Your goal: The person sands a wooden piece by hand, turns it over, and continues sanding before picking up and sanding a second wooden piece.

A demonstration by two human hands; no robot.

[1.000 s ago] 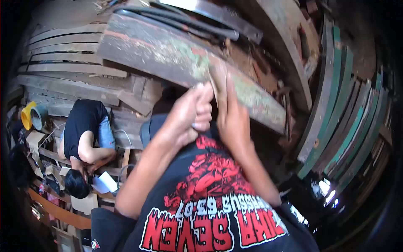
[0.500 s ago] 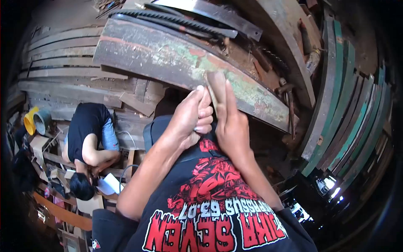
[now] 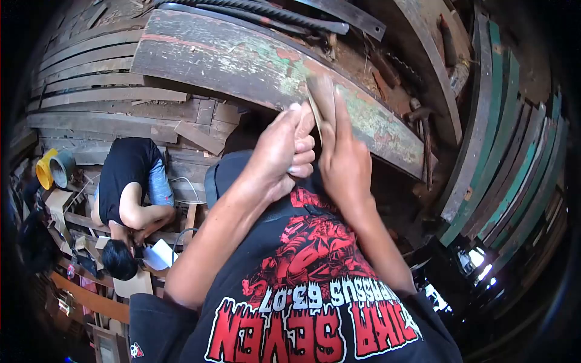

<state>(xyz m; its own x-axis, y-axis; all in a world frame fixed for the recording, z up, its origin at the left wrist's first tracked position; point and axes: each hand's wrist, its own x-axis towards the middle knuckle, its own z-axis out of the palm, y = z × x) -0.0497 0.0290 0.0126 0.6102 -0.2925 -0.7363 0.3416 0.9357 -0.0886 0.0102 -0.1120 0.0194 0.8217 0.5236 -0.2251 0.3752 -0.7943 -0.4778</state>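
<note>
My left hand is closed in a fist, thumb on top, just left of a brown, flat, curved piece; what its fingers wrap round is hidden. My right hand grips that piece, with its index finger stretched along the side. The piece stands upright between my hands and its top end is blurred. Behind it lies a thick wooden beam with worn green and reddish paint, running from upper left to lower right. The piece's upper end overlaps the beam in view; contact cannot be made out.
Dark ridged rods and a metal blade lie beyond the beam. A hammer rests near its right end. Green-edged boards are stacked at the right. A person bends over at the left, near a yellow bucket.
Both hands and the brown piece have shifted slightly right in view, and the piece's top end is higher. The beam also appears a little higher in the frame.
</note>
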